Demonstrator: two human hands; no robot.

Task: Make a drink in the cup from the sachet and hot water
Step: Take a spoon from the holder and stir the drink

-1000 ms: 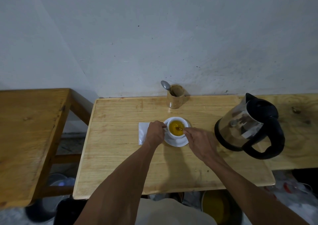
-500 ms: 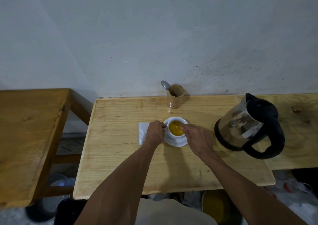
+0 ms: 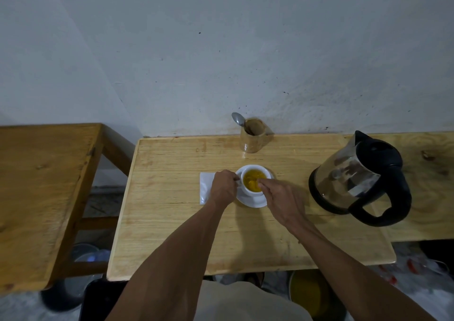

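A white cup [image 3: 245,190] of yellow-orange drink [image 3: 253,182] stands on a white saucer [image 3: 250,201] in the middle of the wooden table [image 3: 172,222]. My left hand [image 3: 222,189] pinches the cup's handle on its left side. My right hand [image 3: 280,198] hovers at the cup's right rim, fingertips pinched on a thin spoon that dips into the drink; the spoon is mostly hidden. A flat white sachet [image 3: 204,188] lies just left of the saucer, partly under my left hand.
A glass and black electric kettle [image 3: 358,180] stands to the right of the cup. A wooden holder [image 3: 254,139] with a metal spoon [image 3: 237,119] sits at the back by the wall. A second wooden table [image 3: 36,185] stands on the left, across a gap.
My right hand has shifted left, closer over the cup, with small stirring moves. My left hand has stayed on the handle and the cup has not shifted.
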